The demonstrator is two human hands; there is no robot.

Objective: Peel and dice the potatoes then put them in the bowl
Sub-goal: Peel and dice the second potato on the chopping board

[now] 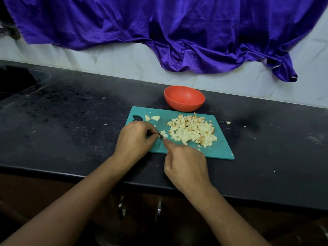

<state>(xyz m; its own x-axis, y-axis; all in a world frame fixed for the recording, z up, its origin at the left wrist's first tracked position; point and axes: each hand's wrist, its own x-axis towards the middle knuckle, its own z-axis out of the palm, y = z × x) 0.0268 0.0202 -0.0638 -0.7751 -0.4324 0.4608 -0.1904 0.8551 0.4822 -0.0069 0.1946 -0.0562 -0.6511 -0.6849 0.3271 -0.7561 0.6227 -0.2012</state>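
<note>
A teal cutting board (213, 150) lies on the black counter. A heap of diced potato (192, 130) covers its right half. Two bigger potato pieces (152, 118) lie at its far left, and a few dice (164, 134) sit by the knife. My left hand (134, 139) grips a small knife (160, 136) by its dark handle, blade pointing right. My right hand (185, 164) reaches in from the near side. Its forefinger tip is at the blade and its other fingers are curled under, hiding whether they hold anything. The orange bowl (184, 98) behind the board is empty.
A purple cloth (177, 32) hangs over the white tiled wall behind the counter. A sink recess (16, 80) is at the far left. A stray potato bit (228, 122) lies on the counter right of the board. Cabinet handles (122, 206) show below the counter edge.
</note>
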